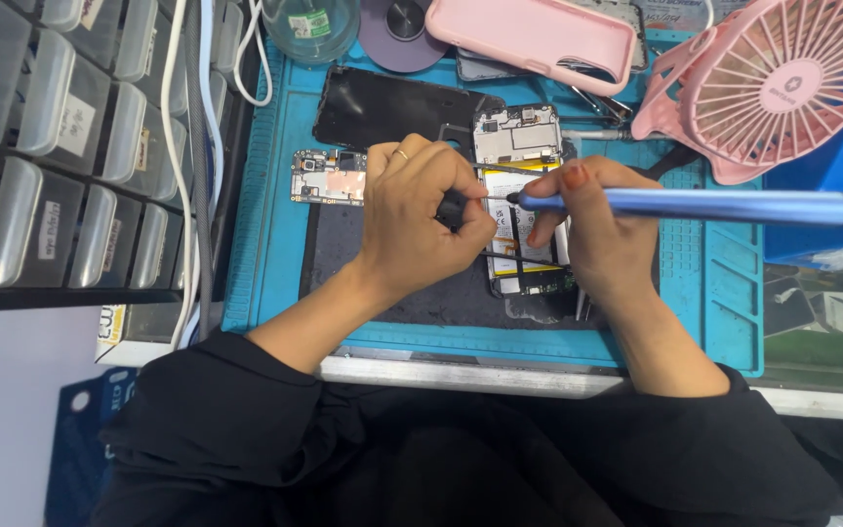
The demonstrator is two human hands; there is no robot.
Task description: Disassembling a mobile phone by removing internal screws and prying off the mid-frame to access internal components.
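Blue screwdriver (685, 206) gripped in my right hand (602, 229), left hand (421, 220) pinching its tip beside the opened phone (519, 146), I'd keep it steady.

Counter (461, 371) carrying a blue work mat (256, 224); on the mat lie an opened phone (524, 146), a circuit board (329, 178), a black back cover (382, 107) and a pink fan (773, 78).
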